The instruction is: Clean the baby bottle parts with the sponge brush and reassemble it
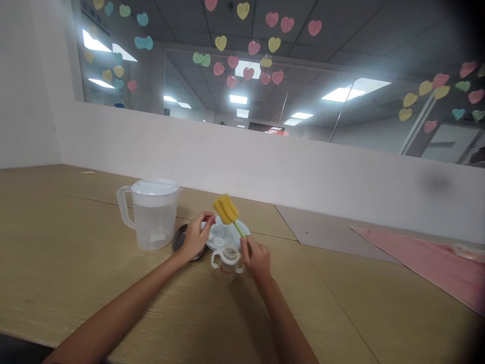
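In my right hand (257,258) is a bottle brush with a yellow sponge head (226,209) and a thin green handle, its head tilted up and to the left. Below the brush, a clear baby bottle (227,268) with two white side handles and red print stands uncapped on the table. My left hand (197,235) hovers above a round metal dish (179,241), left of the sponge head. Its fingers are curled toward the thumb, and anything between them is too small to make out. Behind the bottle lies a white plate (244,228) with small clear or white parts on it.
A lidded translucent pitcher (156,222) holding clear liquid stands left of the dish. On the right, a pink cloth or mat (428,263) covers part of the wooden table (113,253). A white wall (227,156) with a window above closes off the back.
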Tool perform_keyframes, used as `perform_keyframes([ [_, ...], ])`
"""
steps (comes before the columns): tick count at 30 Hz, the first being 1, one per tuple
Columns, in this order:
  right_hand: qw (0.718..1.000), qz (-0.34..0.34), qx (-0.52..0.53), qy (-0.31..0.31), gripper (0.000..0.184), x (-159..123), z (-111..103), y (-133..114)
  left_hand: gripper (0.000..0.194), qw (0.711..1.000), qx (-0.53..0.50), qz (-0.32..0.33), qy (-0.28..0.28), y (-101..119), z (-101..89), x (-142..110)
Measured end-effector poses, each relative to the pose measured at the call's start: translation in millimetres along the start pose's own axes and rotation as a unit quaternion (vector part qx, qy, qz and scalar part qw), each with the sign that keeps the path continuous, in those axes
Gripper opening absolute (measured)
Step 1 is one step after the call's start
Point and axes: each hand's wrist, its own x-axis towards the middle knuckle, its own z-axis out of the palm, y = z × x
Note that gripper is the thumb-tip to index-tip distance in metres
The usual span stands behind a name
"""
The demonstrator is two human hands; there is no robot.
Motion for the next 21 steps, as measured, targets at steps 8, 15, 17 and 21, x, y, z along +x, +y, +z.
perform_keyframes([
  [8,0.981,0.033,-0.179,0.063,0.050,-2.1,4.4,15.0,0.024,0.996,-0.052,-0.001,0.072,6.9,18.0,19.5],
  [15,0.981,-0.050,-0.172,0.070,0.043,-6.2,6.5,14.7,0.024,0.987,-0.102,-0.028,0.119,12.2,42.2,39.6],
  [17,0.982,-0.053,-0.170,0.070,0.042,-6.0,5.5,14.6,0.023,0.984,-0.108,-0.034,0.141,12.6,48.0,45.3],
  [21,0.979,-0.058,-0.180,0.073,0.041,-5.8,2.9,17.8,0.023,0.977,-0.135,-0.046,0.160,14.1,53.4,52.3],
])
